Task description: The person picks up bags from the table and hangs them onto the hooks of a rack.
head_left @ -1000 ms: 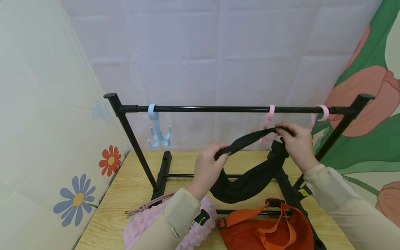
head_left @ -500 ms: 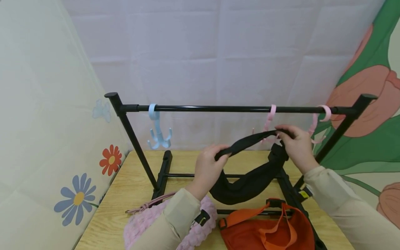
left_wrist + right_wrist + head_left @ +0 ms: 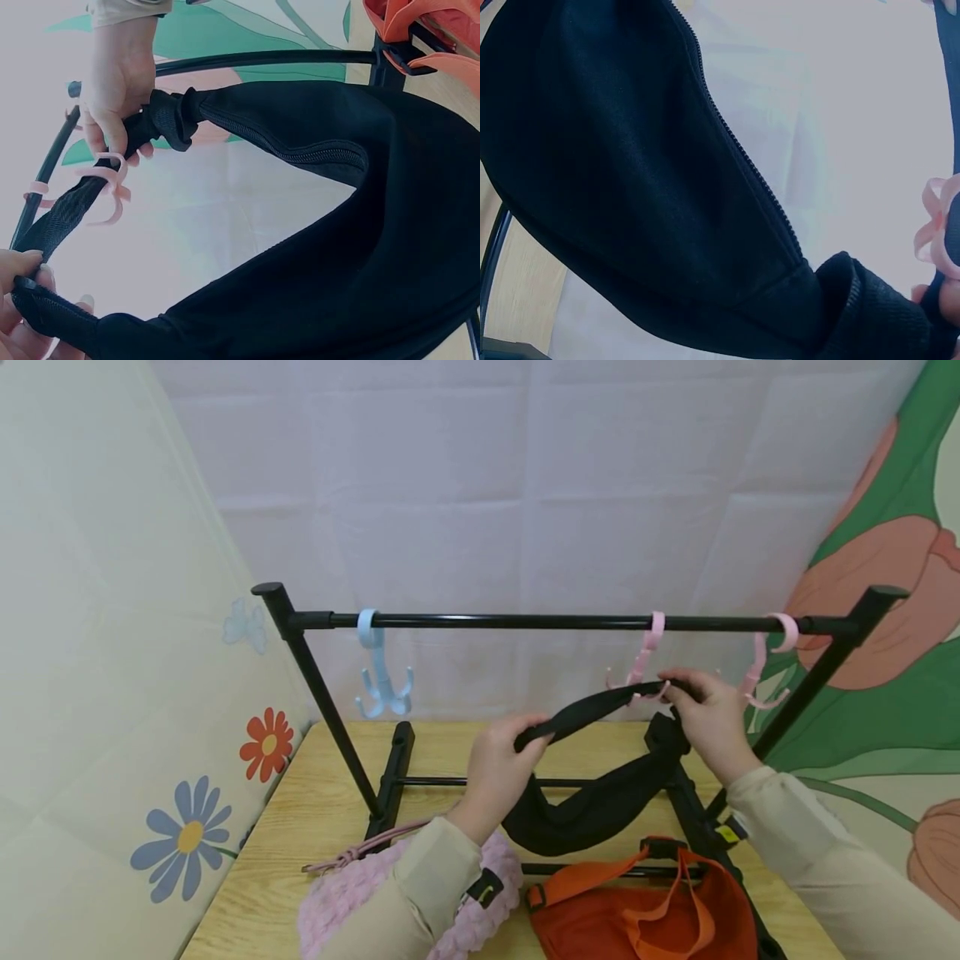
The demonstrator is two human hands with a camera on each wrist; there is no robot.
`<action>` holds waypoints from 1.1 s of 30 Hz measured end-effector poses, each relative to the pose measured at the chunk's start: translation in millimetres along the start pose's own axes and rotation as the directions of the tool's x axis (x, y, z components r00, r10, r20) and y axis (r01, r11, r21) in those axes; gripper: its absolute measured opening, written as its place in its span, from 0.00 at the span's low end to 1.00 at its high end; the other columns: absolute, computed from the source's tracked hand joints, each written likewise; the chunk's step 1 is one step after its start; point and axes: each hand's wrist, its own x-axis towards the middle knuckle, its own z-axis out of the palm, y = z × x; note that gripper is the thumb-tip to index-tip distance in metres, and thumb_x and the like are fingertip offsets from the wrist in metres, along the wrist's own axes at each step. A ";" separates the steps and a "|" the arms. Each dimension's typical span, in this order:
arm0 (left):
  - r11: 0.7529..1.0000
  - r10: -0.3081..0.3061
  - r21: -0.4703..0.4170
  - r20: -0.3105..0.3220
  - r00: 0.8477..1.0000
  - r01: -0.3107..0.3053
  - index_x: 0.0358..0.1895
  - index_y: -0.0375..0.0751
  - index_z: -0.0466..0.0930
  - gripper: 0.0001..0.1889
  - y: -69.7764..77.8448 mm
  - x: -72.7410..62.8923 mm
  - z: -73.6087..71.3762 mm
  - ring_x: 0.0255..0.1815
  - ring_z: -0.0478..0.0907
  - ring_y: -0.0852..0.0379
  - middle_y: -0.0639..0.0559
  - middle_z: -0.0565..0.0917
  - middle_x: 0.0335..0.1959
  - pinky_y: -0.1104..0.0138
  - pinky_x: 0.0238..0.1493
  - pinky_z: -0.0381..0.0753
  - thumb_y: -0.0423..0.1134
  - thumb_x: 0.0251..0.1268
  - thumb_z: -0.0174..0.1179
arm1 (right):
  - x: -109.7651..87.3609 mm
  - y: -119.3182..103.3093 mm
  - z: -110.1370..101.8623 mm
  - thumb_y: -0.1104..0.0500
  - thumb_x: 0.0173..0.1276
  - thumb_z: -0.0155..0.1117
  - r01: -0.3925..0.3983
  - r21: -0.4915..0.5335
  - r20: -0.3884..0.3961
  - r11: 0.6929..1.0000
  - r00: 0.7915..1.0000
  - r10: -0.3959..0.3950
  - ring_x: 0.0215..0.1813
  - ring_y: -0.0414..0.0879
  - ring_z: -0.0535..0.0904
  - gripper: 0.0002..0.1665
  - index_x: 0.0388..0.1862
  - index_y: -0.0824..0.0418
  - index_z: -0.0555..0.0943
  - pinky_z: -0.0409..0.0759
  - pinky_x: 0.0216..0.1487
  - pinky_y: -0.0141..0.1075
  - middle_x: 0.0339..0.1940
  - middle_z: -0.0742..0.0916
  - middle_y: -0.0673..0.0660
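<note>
A black sling bag (image 3: 581, 818) with a zipper hangs in a loop below its strap (image 3: 588, 710). My left hand (image 3: 501, 768) pinches the strap's left end, and my right hand (image 3: 708, 718) grips it farther right. Between the hands, the strap meets the lower prongs of a pink hook (image 3: 641, 664) on the black rail; one prong shows in front of the strap. In the left wrist view, this pink hook (image 3: 112, 184) overlaps the strap close to my right hand. Whether the strap bears on the prongs, I cannot tell.
The black rack's rail (image 3: 510, 622) also carries a blue hook (image 3: 382, 672) at left and another pink hook (image 3: 765, 660) at right. A fluffy pink bag (image 3: 345, 897) and an orange bag (image 3: 585, 918) lie in front on the wooden table (image 3: 255, 893).
Both the right hand and the strap's right part have come down a little. A pink prong now shows in front of the strap. The left hand stays nearly in place.
</note>
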 end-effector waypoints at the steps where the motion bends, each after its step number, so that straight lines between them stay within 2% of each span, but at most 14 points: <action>1: 1.000 -0.004 -0.004 0.001 1.000 0.004 0.44 0.36 0.86 0.08 -0.4 -0.5 0.5 0.42 0.82 0.51 0.47 0.87 0.41 0.60 0.45 0.81 0.32 0.62 0.65 | -0.4 0.5 0.3 0.68 0.71 0.57 0.002 -0.001 -0.001 1.000 1.000 -0.002 0.32 0.26 0.74 0.12 0.49 0.74 0.81 0.72 0.33 0.20 0.38 0.85 0.69; 5: 0.999 -0.041 -0.010 0.013 0.999 0.041 0.45 0.37 0.86 0.09 -1.5 -2.8 1.7 0.42 0.82 0.52 0.47 0.87 0.42 0.60 0.45 0.81 0.33 0.62 0.65 | -1.5 2.5 1.3 0.69 0.71 0.56 0.025 0.003 -0.002 1.000 1.000 -0.025 0.31 0.26 0.75 0.12 0.49 0.74 0.82 0.72 0.32 0.20 0.37 0.85 0.70; 12: 0.991 -0.130 0.009 0.061 0.990 0.130 0.47 0.40 0.86 0.10 -6.8 -9.0 6.9 0.42 0.82 0.54 0.49 0.86 0.43 0.63 0.43 0.81 0.35 0.64 0.64 | -7.8 8.8 3.5 0.65 0.76 0.51 0.020 0.013 0.098 1.000 0.995 -0.021 0.31 0.33 0.76 0.14 0.48 0.74 0.80 0.74 0.31 0.24 0.36 0.85 0.68; 18: 0.985 -0.174 0.019 0.097 0.980 0.173 0.50 0.41 0.85 0.12 -12.5 -17.6 12.7 0.46 0.82 0.53 0.48 0.86 0.47 0.63 0.44 0.81 0.37 0.66 0.63 | -14.3 14.7 12.9 0.65 0.75 0.53 0.028 0.003 0.074 1.000 0.997 -0.029 0.28 0.35 0.74 0.12 0.42 0.73 0.81 0.70 0.30 0.25 0.27 0.84 0.63; 24: 0.980 -0.198 0.021 0.129 0.972 0.197 0.52 0.42 0.84 0.13 -15.9 -23.6 16.4 0.42 0.81 0.55 0.49 0.85 0.47 0.63 0.43 0.80 0.38 0.66 0.63 | -21.3 17.2 22.7 0.70 0.73 0.53 0.048 0.078 0.042 0.996 0.998 -0.052 0.26 0.34 0.76 0.10 0.42 0.77 0.81 0.73 0.30 0.22 0.27 0.84 0.67; 27: 0.976 -0.218 0.018 0.145 0.965 0.217 0.53 0.42 0.83 0.14 -16.3 -25.5 18.1 0.45 0.81 0.54 0.49 0.84 0.48 0.62 0.45 0.80 0.39 0.66 0.63 | -24.7 18.1 26.4 0.71 0.73 0.53 0.052 0.115 0.020 0.992 0.998 -0.055 0.26 0.33 0.76 0.10 0.41 0.78 0.80 0.74 0.30 0.22 0.28 0.84 0.69; 30: 0.973 -0.230 0.005 0.157 0.960 0.232 0.54 0.40 0.82 0.15 -17.5 -28.5 19.6 0.48 0.80 0.52 0.48 0.84 0.49 0.60 0.49 0.79 0.39 0.67 0.63 | -30.8 21.6 29.0 0.69 0.74 0.52 0.022 0.111 0.050 0.994 0.998 -0.028 0.29 0.29 0.77 0.12 0.43 0.77 0.80 0.74 0.34 0.20 0.32 0.84 0.70; 33: 0.970 -0.239 -0.008 0.171 0.956 0.244 0.56 0.40 0.81 0.16 -20.3 -33.5 20.6 0.52 0.80 0.51 0.47 0.83 0.51 0.58 0.52 0.78 0.39 0.67 0.62 | -40.4 25.8 31.9 0.66 0.76 0.50 -0.005 0.099 0.096 0.995 0.995 -0.004 0.35 0.33 0.80 0.14 0.44 0.76 0.80 0.74 0.38 0.19 0.38 0.85 0.71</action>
